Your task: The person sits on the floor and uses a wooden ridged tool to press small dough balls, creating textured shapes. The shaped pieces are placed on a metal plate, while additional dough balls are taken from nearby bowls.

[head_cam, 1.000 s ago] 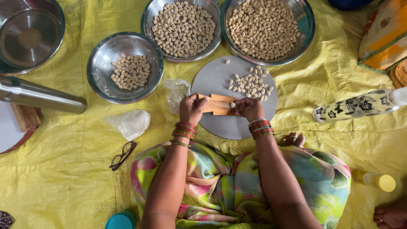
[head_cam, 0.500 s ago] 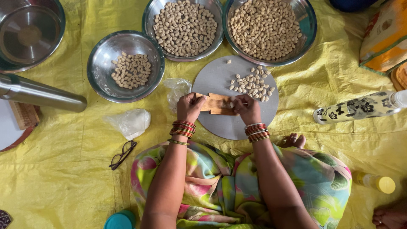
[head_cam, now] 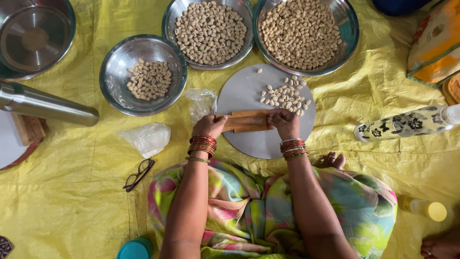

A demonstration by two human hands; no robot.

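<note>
Ridged brown wooden board (head_cam: pixel 247 121), flat on the round grey metal plate (head_cam: pixel 249 144), just below a scatter of small pale shaped dough pieces (head_cam: pixel 285 97). Pinched at its ends: left hand (head_cam: pixel 209 126) closed on one, right hand (head_cam: pixel 283 123) on the other. Best kept level, steadied evenly from both sides.

One head camera — looking straight down, close above the seated lap.

Floral bottle (head_cam: pixel 407 123), perhaps labelled, right
</note>
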